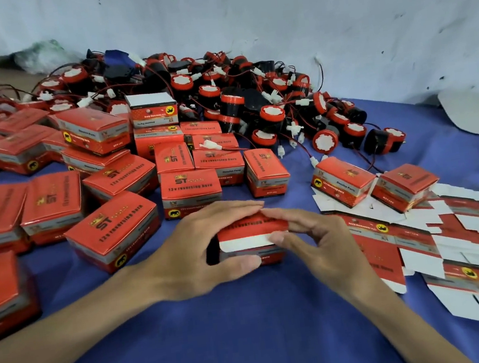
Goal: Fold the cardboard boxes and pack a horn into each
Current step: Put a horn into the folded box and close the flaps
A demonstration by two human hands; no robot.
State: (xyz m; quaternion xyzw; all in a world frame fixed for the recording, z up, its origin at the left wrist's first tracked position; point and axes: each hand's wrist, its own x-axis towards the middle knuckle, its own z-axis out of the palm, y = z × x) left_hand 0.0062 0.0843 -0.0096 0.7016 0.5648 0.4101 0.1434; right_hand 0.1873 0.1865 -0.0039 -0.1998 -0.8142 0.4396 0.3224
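Note:
A small red cardboard box [250, 240] sits on the blue cloth in front of me, its white tuck flap showing at the near edge of the lid. My left hand [201, 253] grips it, fingers laid across the top and thumb against the front. My right hand [321, 237] holds the right end, fingers on the lid and thumb on the white flap. A heap of red-and-black horns [253, 97] with thin wires lies against the wall behind. Flat unfolded box blanks [461, 246] are spread to my right.
Several closed red boxes [113, 230] are stacked to the left and in the middle, and two more [344, 180] stand on the right. A pale wall closes off the back. The blue cloth [249, 343] covers the table.

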